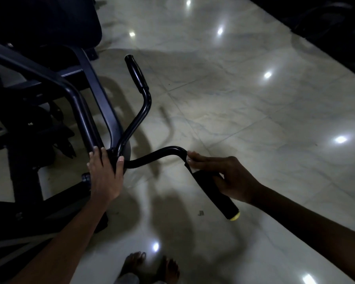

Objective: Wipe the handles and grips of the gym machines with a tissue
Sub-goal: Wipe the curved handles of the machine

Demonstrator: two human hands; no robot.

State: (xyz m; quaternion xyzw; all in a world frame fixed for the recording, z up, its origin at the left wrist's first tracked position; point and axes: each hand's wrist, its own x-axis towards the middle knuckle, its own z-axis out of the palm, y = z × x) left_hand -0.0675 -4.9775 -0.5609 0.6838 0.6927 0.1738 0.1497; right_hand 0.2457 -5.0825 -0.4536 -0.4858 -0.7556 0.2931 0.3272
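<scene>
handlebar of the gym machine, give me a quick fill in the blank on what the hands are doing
1. The right hand holds the near grip, whose end cap looks ____ in colour.
2. The left hand rests where the handlebar joins the machine's ____.
3. The far grip has ____ hand on it.
4. A bit of white tissue shows under the ____ hand's fingers.

Missing words: yellow; frame; no; right

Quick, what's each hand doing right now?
Left hand: open, fingers straight, resting on the frame.
Right hand: gripping the near grip through a tissue.
</scene>
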